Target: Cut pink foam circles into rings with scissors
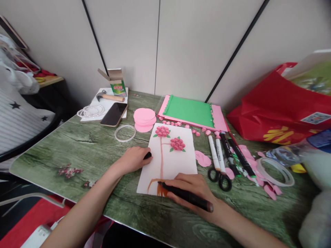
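R hand (198, 185) grips marker (186, 196), L hand (136, 159) pinches blk cap (147, 155); card (178, 162) nr worktop's (77, 148) front edge: 2 flowers (162, 131) on, brown strokes (161, 191) prob. unfinished.

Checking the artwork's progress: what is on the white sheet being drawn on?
Two pink flower clusters, green leaves, a brownish stem and orange-brown strokes. The right hand covers the lower-right part, hiding anything there.

Left hand (136, 159): bare, slim-fingered. Right hand (193, 187): bare, slim-fingered. Left forearm (90, 203): uncovered as far as the edge of view, slender, tapering toward the hand. Right forearm (245, 222): likewise uncovered, smooth in outline, narrowing toward the hand.
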A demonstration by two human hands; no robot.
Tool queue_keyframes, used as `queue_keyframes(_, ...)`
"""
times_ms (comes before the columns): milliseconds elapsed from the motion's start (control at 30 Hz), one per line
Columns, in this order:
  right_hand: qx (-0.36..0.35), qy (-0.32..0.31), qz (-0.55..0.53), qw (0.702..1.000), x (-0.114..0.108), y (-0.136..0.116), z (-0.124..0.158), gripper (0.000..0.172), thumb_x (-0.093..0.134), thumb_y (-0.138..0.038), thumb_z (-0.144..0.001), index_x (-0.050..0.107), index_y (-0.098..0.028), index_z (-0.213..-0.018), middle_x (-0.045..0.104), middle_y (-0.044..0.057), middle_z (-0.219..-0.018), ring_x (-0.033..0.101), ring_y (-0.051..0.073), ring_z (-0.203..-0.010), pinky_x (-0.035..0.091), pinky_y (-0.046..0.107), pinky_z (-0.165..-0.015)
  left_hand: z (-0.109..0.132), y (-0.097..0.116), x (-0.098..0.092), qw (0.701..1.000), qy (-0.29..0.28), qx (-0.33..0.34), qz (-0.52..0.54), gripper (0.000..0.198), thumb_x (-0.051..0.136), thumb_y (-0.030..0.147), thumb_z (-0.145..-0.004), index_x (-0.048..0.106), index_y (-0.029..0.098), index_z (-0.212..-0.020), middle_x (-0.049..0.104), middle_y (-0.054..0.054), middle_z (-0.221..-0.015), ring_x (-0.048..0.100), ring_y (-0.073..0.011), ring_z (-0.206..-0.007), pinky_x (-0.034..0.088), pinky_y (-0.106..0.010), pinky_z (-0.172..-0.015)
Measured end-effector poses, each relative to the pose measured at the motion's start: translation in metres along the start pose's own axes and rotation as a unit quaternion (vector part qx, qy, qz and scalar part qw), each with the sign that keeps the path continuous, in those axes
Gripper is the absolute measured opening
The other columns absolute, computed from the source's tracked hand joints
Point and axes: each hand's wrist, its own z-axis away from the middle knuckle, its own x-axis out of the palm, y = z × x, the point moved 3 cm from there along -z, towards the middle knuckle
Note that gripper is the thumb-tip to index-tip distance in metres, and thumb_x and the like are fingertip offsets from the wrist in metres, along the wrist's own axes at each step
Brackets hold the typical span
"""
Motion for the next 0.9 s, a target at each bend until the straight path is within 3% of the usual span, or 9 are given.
queue_keyframes(100,0.007,-0.028,-0.064,0.998,0.0,-0.001,0.0,0.02,0.058,-0.029,-0.083,0.062,-0.023,-0.102,0.068,0.001,-0.078,0.059,0.01,-0.061,0.044,0.02,-0.055,0.001,0.001,-0.001,1.0,-0.001,0.002,-0.002,0.031,0.035,0.042,-0.087,0.055,0.019,-0.083,0.065,-0.008,-0.077,0.061,-0.0254,-0.075,0.041,-0.031,-0.062)
queue_keyframes(300,0.035,-0.01,-0.008,0.999,0.001,0.007,0.0,0.022,0.056,-0.029,-0.084,0.063,-0.023,-0.105,0.065,0.002,-0.075,0.057,0.011,-0.057,0.041,0.021,-0.051,0.0,0.001,0.0,1.0,-0.001,0.002,-0.006,0.031,0.035,0.041,-0.087,0.056,0.018,-0.085,0.066,-0.009,-0.076,0.062,-0.0261,-0.073,0.041,-0.032,-0.061)
queue_keyframes(500,0.031,-0.041,-0.08,0.995,0.0,-0.002,-0.003,0.023,0.06,-0.029,-0.082,0.063,-0.023,-0.104,0.069,0.001,-0.081,0.061,0.011,-0.064,0.043,0.02,-0.057,0.0,0.001,0.0,1.0,-0.002,0.001,-0.005,0.031,0.036,0.041,-0.087,0.057,0.018,-0.087,0.066,-0.009,-0.077,0.062,-0.026,-0.074,0.041,-0.032,-0.062)
queue_keyframes(667,0.062,-0.037,-0.013,0.997,-0.004,0.002,-0.007,0.02,0.056,-0.031,-0.085,0.064,-0.024,-0.102,0.066,0.001,-0.075,0.058,0.011,-0.059,0.039,0.022,-0.052,0.0,0.001,-0.001,1.0,-0.001,-0.001,-0.004,0.03,0.036,0.041,-0.086,0.057,0.018,-0.087,0.066,-0.009,-0.076,0.062,-0.0258,-0.074,0.041,-0.032,-0.061)
queue_keyframes(767,0.044,-0.049,0.001,0.998,-0.001,0.0,-0.008,0.021,0.055,-0.031,-0.085,0.064,-0.022,-0.102,0.066,0.001,-0.075,0.057,0.011,-0.059,0.038,0.022,-0.052,0.0,0.001,-0.001,1.0,0.0,-0.003,-0.004,0.031,0.036,0.041,-0.086,0.057,0.018,-0.086,0.066,-0.01,-0.076,0.061,-0.0264,-0.074,0.041,-0.032,-0.06)
queue_keyframes(900,0.012,-0.062,-0.065,0.996,0.001,-0.007,-0.008,0.023,0.058,-0.031,-0.083,0.062,-0.021,-0.104,0.068,0.002,-0.082,0.06,0.01,-0.066,0.042,0.02,-0.058,0.0,0.001,0.001,1.0,0.004,-0.003,0.0,0.031,0.036,0.041,-0.086,0.057,0.018,-0.087,0.066,-0.01,-0.079,0.062,-0.0265,-0.075,0.041,-0.032,-0.062)
